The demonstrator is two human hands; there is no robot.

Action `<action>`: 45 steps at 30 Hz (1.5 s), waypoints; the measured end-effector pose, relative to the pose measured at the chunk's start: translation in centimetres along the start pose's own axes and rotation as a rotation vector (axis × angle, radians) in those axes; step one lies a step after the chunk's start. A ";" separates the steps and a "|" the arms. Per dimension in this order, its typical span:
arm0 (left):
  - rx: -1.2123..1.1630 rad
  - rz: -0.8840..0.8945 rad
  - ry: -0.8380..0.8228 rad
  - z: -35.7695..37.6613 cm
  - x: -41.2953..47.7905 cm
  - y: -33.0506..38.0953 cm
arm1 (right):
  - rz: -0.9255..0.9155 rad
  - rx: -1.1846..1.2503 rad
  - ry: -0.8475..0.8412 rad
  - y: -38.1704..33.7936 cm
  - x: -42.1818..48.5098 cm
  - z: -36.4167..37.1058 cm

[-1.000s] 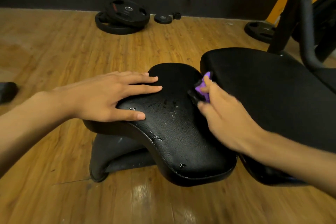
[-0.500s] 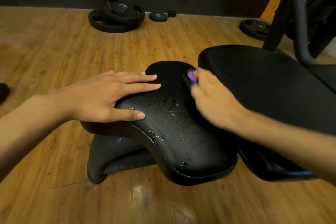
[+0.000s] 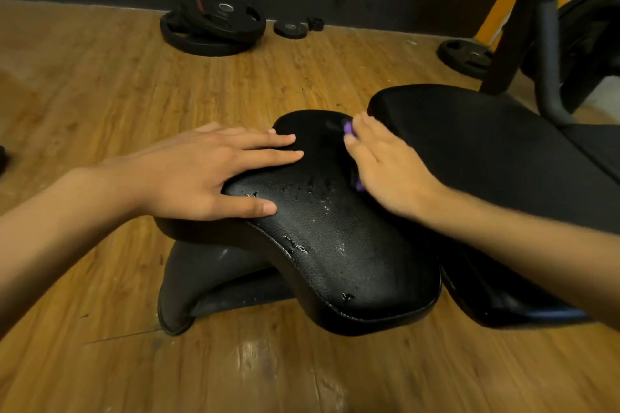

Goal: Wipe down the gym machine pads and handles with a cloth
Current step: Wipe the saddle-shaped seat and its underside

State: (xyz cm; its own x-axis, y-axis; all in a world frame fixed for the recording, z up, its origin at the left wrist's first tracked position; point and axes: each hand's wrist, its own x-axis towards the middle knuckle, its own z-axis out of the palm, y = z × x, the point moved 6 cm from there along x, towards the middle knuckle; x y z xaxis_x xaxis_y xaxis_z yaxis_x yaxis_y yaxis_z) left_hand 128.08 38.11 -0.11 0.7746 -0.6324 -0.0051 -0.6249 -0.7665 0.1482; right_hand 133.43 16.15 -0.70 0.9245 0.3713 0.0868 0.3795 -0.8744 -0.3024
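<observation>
Left hand (image 3: 201, 174) lies flat, fingers spread, bracing the curved seat pad (image 3: 335, 251); right hand (image 3: 385, 171), fingers extended, presses a purple cloth (image 3: 348, 127) onto that pad's far right edge, just beside the larger pad (image 3: 486, 151). Likely risk: the cloth, mostly hidden beneath the palm, may bunch and skip the droplets (image 3: 318, 184) beading mid-pad, or smear them toward the seam. Pad skin is black pebbled vinyl, glossy and chipped in spots; the neighbouring pad looks matte.

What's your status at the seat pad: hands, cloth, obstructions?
Left hand flat on seat pad. Right hand presses purple cloth against pad's far right edge. Droplets mid-pad unwiped; nothing in the way.
</observation>
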 end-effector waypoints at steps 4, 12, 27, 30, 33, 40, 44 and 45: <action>-0.009 0.003 -0.023 0.2 0.2 0.0 | -0.183 -0.037 -0.033 -3.0 -11.9 -0.8; 0.000 0.020 0.021 0.0 -0.1 0.0 | 0.040 -0.026 0.020 0.6 1.1 0.2; 0.018 0.051 0.141 -0.1 -0.2 0.2 | 0.034 -0.139 -0.152 0.7 -3.2 -1.0; -0.003 0.037 0.147 -0.3 -0.6 0.2 | 0.045 -0.124 0.003 -0.3 -4.7 -0.2; -0.039 0.030 0.164 -0.3 -0.8 0.2 | -0.287 -0.146 -0.012 -4.0 -12.2 0.2; -0.066 0.031 0.164 -0.5 -0.7 0.2 | -0.320 -0.119 -0.109 -5.4 -5.5 0.6; -0.070 -0.014 0.164 -0.5 -0.8 0.1 | -0.152 -0.077 -0.053 -7.3 -4.2 1.3; -0.083 -0.018 0.173 -0.6 -0.9 0.0 | -0.207 -0.082 -0.046 -8.2 -6.5 1.4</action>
State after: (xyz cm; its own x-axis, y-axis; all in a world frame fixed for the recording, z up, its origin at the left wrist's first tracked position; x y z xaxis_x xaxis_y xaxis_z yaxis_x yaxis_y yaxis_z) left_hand 127.45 38.70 0.49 0.7952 -0.5847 0.1603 -0.6062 -0.7612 0.2305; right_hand 124.28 21.34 -0.11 0.8243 0.5581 0.0950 0.5648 -0.7994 -0.2046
